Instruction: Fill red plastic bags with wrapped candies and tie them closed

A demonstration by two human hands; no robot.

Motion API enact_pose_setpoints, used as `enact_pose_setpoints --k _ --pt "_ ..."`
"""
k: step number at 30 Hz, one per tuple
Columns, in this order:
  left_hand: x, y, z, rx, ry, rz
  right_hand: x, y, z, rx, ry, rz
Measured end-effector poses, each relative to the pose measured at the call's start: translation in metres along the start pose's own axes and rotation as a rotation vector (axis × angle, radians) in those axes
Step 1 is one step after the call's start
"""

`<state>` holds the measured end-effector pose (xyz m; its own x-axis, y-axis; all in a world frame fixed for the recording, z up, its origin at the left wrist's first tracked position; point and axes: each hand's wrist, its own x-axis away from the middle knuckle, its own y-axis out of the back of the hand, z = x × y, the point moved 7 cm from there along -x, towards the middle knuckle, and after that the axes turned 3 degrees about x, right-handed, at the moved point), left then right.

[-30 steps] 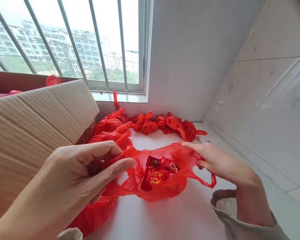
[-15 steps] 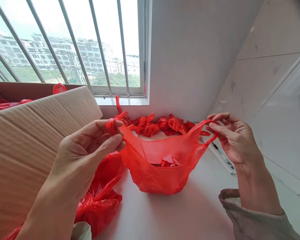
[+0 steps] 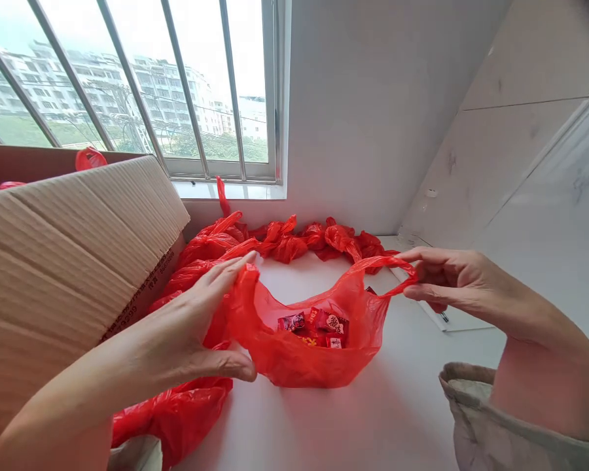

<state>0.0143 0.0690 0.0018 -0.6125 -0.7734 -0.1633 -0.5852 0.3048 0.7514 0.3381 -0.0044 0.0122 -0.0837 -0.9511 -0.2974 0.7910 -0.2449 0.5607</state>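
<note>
A thin red plastic bag stands on the white table with its mouth spread. Several small wrapped sweets, in dark red and red wrappers, lie inside it. My right hand pinches the bag's right handle between thumb and fingers and holds it up to the side. At the bag's left rim, my left hand is open, its fingers stretched out and its thumb well apart. The left handle hangs loose by those fingers; whether they touch it is hard to tell.
A cardboard box holding red bags stands at the left. Knotted red bags line the back wall, and another red bag sits at the front left. Behind my right hand lie a white flat item and a black pen. A barred window is beyond.
My left hand has let go of the left handle and opened. The bag's mouth has sunk and widened, showing the sweets. My right hand has moved slightly lower, still holding its handle.
</note>
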Motion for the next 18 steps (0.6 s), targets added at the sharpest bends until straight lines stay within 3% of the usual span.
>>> enact_pose_setpoints --k 2,4,7,10,11,15,18 --pt "-0.005 -0.011 -0.004 0.037 -0.011 0.062 -0.001 -0.012 0.0 -0.064 -0.043 0.162" --pt "-0.009 -0.02 -0.011 0.095 -0.032 0.114 -0.004 -0.017 0.004 -0.11 -0.035 0.192" --pt "-0.018 -0.025 -0.017 0.406 0.009 0.105 -0.014 -0.011 0.01 -0.248 0.038 -0.018" --pt "-0.026 -0.021 -0.013 0.9 0.08 -0.056 -0.017 0.008 0.009 -0.497 0.153 -0.41" --pt "-0.028 -0.02 -0.01 1.021 0.086 -0.102 -0.017 0.009 0.007 -0.549 0.164 -0.477" --pt "-0.031 -0.021 -0.002 1.195 0.117 -0.183 -0.023 -0.002 0.007 -0.491 0.11 -0.392" --pt "-0.029 -0.022 -0.004 1.195 0.132 -0.201 -0.019 0.0 0.013 -0.412 0.159 -0.427"
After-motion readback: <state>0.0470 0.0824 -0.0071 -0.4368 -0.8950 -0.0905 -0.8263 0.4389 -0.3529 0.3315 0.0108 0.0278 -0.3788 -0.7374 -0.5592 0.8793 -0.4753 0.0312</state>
